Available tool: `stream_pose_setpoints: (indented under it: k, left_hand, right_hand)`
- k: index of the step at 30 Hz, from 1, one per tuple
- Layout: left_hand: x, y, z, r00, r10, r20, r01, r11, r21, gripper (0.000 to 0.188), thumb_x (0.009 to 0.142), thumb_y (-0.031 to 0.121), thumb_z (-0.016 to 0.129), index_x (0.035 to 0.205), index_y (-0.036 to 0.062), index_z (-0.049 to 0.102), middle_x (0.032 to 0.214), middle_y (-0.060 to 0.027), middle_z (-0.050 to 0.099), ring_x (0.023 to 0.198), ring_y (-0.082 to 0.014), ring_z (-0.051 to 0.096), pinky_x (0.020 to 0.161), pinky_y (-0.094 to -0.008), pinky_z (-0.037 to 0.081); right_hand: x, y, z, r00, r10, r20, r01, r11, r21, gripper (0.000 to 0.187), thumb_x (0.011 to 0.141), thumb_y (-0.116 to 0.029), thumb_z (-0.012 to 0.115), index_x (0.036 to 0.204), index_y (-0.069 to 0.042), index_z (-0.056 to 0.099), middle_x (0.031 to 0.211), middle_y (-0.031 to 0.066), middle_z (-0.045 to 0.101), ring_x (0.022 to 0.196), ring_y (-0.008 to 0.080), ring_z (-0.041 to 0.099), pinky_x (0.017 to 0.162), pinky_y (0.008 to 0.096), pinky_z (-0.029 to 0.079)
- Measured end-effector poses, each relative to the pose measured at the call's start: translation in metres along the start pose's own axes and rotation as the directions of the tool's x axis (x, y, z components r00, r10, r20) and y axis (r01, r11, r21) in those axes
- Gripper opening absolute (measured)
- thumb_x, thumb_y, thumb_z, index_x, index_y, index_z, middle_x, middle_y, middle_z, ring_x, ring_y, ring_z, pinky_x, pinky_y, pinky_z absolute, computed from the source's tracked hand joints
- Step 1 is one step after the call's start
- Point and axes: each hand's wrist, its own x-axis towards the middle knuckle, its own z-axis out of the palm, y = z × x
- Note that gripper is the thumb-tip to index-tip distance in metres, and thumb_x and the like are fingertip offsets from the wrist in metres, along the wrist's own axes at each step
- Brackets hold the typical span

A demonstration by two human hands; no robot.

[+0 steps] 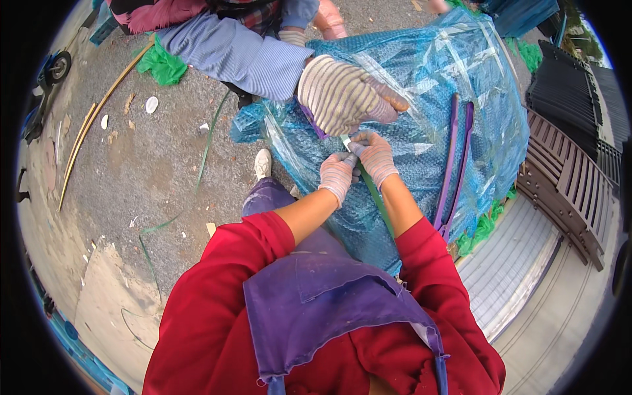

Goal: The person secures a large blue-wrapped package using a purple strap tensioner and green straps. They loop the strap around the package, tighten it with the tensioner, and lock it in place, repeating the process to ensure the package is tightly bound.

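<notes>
My left hand [338, 176], in a pale striped glove with grey fingertips, is closed at the green packing strap [380, 209]. Beside it my right hand [375, 157], gloved alike, pinches the strap close to a small pale piece at its upper end. Both fists almost touch, just over a large bundle [421, 85] wrapped in blue bubble film and clear tape. Another person's striped glove [339, 95] reaches in right above my hands, partly covering a purple object [312, 120]. To the right, a tool with two long purple handles [454, 164] rests on the bundle.
Brown slatted panels [559, 178] stand at the right beside a pale ribbed sheet [513, 270]. Loose green strapping [155, 228] trails over the ground at left. Green plastic scraps [161, 62] and long thin wooden strips [92, 122] lie farther left. The other person's sleeve [237, 59] spans the far side.
</notes>
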Motion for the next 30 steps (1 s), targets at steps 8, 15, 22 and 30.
stream_pose_setpoints:
  k: [8, 15, 22, 30]
  left_hand:
    - [0.014, -0.016, 0.007, 0.991, -0.113, 0.076, 0.129, 0.595, -0.793, 0.043, 0.103, 0.025, 0.031, 0.134, 0.0010, 0.049, 0.127, -0.0150, 0.060, 0.108, -0.0298, 0.060, 0.091, -0.0414, 0.049]
    - [0.006, -0.011, 0.004, 0.999, -0.055, -0.003, 0.053, 0.977, -0.207, 0.018, 0.090, 0.011, 0.067, 0.104, 0.0014, 0.061, 0.090, -0.0072, 0.068, 0.067, -0.0156, 0.065, 0.059, -0.0286, 0.055]
    - [0.007, -0.010, 0.011, 0.991, -0.135, -0.006, 0.127, 0.948, -0.293, 0.021, 0.093, 0.012, 0.062, 0.112, 0.0030, 0.058, 0.091, -0.0079, 0.068, 0.070, -0.0172, 0.066, 0.061, -0.0301, 0.056]
    - [0.005, -0.012, 0.008, 0.995, -0.100, -0.004, 0.098, 0.978, -0.183, 0.031, 0.092, 0.012, 0.063, 0.120, 0.0035, 0.053, 0.096, -0.0119, 0.066, 0.079, -0.0221, 0.067, 0.065, -0.0343, 0.056]
  right_hand:
    - [0.026, 0.077, 0.020, 0.896, -0.430, -0.110, 0.442, 0.887, 0.131, 0.032, 0.088, -0.024, 0.065, 0.113, -0.002, 0.063, 0.105, 0.0167, 0.068, 0.096, 0.0262, 0.066, 0.085, 0.0358, 0.051]
    - [0.023, 0.005, -0.007, 0.974, -0.063, 0.219, 0.108, 0.974, -0.198, 0.038, 0.082, -0.026, 0.070, 0.112, -0.003, 0.066, 0.108, 0.0210, 0.067, 0.100, 0.0336, 0.066, 0.088, 0.0383, 0.050]
    - [0.012, -0.005, -0.002, 0.994, -0.018, 0.106, 0.037, 0.983, -0.180, 0.034, 0.082, -0.020, 0.075, 0.110, -0.002, 0.066, 0.098, 0.0172, 0.071, 0.088, 0.0266, 0.068, 0.080, 0.0363, 0.053]
    - [-0.003, 0.018, 0.002, 0.998, 0.017, 0.054, -0.020, 0.997, 0.068, 0.026, 0.085, -0.016, 0.070, 0.109, -0.005, 0.069, 0.093, 0.0143, 0.072, 0.082, 0.0210, 0.068, 0.075, 0.0342, 0.054]
